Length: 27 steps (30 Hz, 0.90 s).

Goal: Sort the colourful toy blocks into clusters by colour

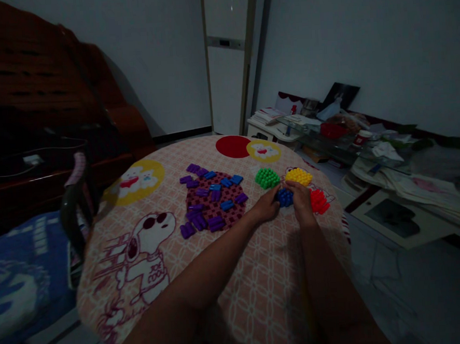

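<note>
My left hand (pixel 268 205) and my right hand (pixel 299 196) close in from either side on a bunch of blue plastic blocks (pixel 285 197) at the right of the table, fingers bent against it. Just beyond them sit a green bunch (pixel 267 178) and a yellow bunch (pixel 299 176) of similar pieces. A red bunch (pixel 319 201) lies right of my right hand. Loose purple blocks (pixel 196 218) and several loose blue blocks (pixel 227 205) are scattered to the left, many on a dark red patch of the tablecloth. My fingertips are partly hidden and dim.
The round table has a patterned tablecloth (pixel 255 274). At the left are a chair with a blue cover (pixel 21 273) and a wooden bench (pixel 33 85). A low cabinet (pixel 389 219) cluttered with papers and bags runs along the right wall. A tall white unit (pixel 227 68) stands behind.
</note>
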Each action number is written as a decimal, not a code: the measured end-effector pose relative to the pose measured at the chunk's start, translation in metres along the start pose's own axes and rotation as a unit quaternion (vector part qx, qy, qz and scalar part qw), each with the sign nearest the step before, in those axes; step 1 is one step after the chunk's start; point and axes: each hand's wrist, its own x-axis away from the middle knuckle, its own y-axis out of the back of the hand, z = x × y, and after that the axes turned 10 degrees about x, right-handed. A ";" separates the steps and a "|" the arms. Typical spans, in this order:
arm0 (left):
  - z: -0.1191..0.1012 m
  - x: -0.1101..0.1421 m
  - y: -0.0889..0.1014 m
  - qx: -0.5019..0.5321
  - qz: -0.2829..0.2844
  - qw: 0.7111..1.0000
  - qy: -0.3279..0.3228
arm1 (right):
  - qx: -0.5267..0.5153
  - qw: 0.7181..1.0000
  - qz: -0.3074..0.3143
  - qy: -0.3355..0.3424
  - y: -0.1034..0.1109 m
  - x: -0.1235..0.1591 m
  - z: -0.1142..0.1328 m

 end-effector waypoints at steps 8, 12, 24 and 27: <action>-0.028 -0.002 0.033 -0.089 -0.132 0.986 0.054 | 0.079 0.994 -0.031 0.064 0.005 0.005 0.009; -0.033 0.005 0.092 -0.230 -0.230 0.944 0.052 | 0.142 0.980 -0.070 0.124 0.007 0.013 0.021; -0.029 0.024 0.125 -0.440 -0.134 0.865 0.200 | 0.144 0.977 -0.090 0.128 0.005 0.018 0.029; -0.038 0.024 0.122 -0.450 -0.146 0.857 0.204 | 0.142 0.978 -0.097 0.120 0.007 0.017 0.028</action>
